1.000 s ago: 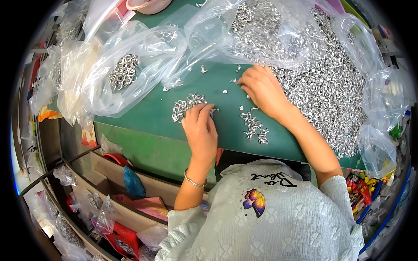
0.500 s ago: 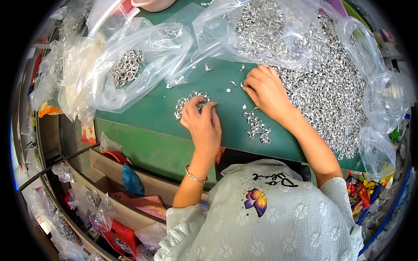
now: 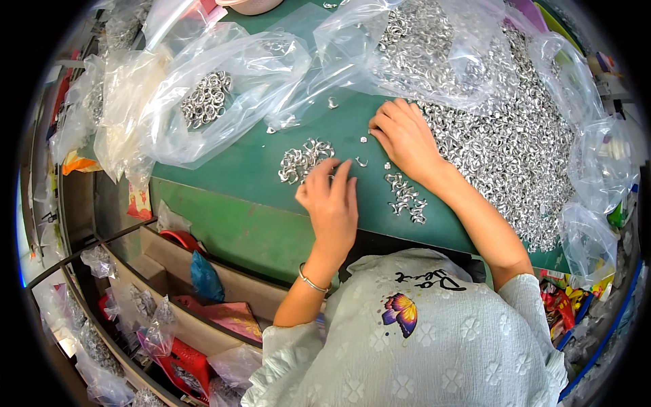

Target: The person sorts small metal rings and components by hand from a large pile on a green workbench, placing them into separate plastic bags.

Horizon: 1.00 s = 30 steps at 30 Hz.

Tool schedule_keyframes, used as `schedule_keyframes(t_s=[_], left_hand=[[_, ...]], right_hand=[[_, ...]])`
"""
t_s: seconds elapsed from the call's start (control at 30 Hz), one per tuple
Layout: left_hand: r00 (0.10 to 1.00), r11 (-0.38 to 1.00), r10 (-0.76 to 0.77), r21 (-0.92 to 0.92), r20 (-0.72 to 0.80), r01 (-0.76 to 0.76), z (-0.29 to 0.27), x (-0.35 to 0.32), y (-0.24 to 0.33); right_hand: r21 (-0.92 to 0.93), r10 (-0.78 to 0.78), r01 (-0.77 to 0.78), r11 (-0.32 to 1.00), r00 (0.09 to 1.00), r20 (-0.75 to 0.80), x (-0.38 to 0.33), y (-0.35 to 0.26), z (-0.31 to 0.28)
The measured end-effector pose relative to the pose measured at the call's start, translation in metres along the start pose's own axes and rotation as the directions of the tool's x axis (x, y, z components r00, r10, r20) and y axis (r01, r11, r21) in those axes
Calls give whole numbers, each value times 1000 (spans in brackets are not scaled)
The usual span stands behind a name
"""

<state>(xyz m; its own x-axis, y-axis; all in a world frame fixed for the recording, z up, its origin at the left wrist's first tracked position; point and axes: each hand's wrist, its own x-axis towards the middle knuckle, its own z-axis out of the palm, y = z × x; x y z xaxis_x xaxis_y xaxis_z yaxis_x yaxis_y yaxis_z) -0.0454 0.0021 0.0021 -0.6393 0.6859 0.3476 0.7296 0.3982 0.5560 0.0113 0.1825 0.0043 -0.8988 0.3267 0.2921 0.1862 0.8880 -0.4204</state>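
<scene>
On the green table, a small heap of silvery metal rings (image 3: 302, 161) lies beyond my left hand (image 3: 331, 209). The left fingers are apart and slightly bent at the heap's near right side, with a bit of metal showing by them. A single curved metal piece (image 3: 361, 162) rests just right of those fingertips. My right hand (image 3: 405, 141) is at the edge of a large spread of similar metal pieces (image 3: 505, 146). Its fingers are bent together, thumb close to the index finger; whatever they pinch is hidden. Between the forearms sits a small cluster of metal pieces (image 3: 405, 198).
A clear plastic bag (image 3: 271, 68) at the left holds a clump of rings (image 3: 207, 100). More clear plastic (image 3: 468, 51) partly covers the large spread. A pink basket (image 3: 249, 5) stands at the far edge. Compartments with a blue bag (image 3: 205, 277) lie below the table's left side.
My left hand has drawn slightly right, away from the small heap, and a curved piece now lies by its fingertips. The loose curved pieces near my right hand no longer show there.
</scene>
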Motion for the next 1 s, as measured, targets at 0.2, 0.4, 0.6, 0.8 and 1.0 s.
schedule_keyframes(t_s=[0.2, 0.4, 0.6, 0.8, 1.0], left_hand=[[989, 996, 86, -29, 118, -83, 15, 8, 6], [982, 986, 133, -121, 130, -118, 14, 4, 13], [983, 971, 119, -223, 138, -86, 11, -6, 18], [976, 983, 129, -154, 174, -102, 12, -2, 16], [984, 991, 90, -115, 156, -73, 6, 1, 9]], right_hand=[[104, -71, 48, 993, 970, 234, -16, 3, -25], [14, -103, 102, 995, 977, 185, -16, 5, -20], [106, -19, -5, 994, 975, 220, -9, 17, -38], [-7, 1, -1, 1000, 1000, -15, 12, 28, -6], [-19, -74, 76, 997, 996, 58, -8, 23, -33]])
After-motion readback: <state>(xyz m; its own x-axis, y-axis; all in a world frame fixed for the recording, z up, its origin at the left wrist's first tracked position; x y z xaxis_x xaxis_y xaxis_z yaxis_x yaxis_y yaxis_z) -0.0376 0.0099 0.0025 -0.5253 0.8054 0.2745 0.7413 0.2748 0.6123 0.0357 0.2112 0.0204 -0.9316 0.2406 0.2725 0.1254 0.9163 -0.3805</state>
